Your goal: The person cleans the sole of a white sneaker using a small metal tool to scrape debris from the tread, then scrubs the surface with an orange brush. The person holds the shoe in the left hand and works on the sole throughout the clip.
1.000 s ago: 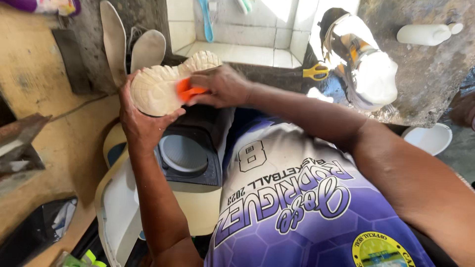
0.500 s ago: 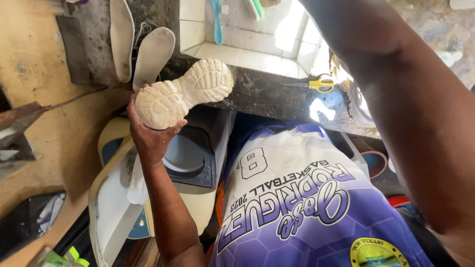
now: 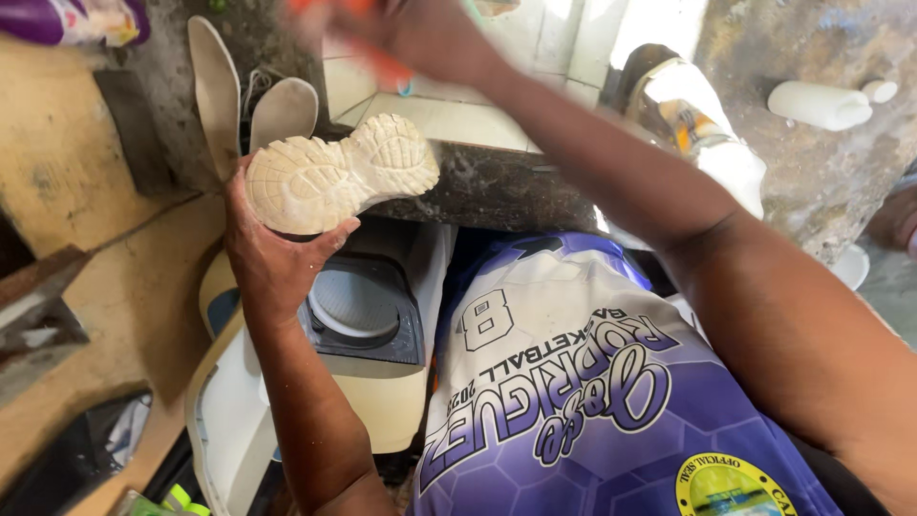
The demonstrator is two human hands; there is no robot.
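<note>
My left hand [image 3: 272,258] holds a cream-white shoe [image 3: 334,177] from below, its ridged sole turned up towards me. The shoe hangs just in front of a dark stone ledge [image 3: 497,186]. My right hand [image 3: 415,33] is raised at the top of the view, well above the shoe and blurred by motion. Its fingers are closed on a small orange object [image 3: 387,67], too blurred to identify. My right forearm crosses the view diagonally.
Two pale insoles [image 3: 215,91] [image 3: 284,110] lean upright against the wall behind the shoe. A white and dark washing machine [image 3: 368,315] sits below my left hand. Another shoe [image 3: 693,110] and a white bottle [image 3: 820,103] lie at the upper right.
My right hand left the sole, swung out of view, and is back at the top with the orange object. My left hand keeps the shoe held up.
</note>
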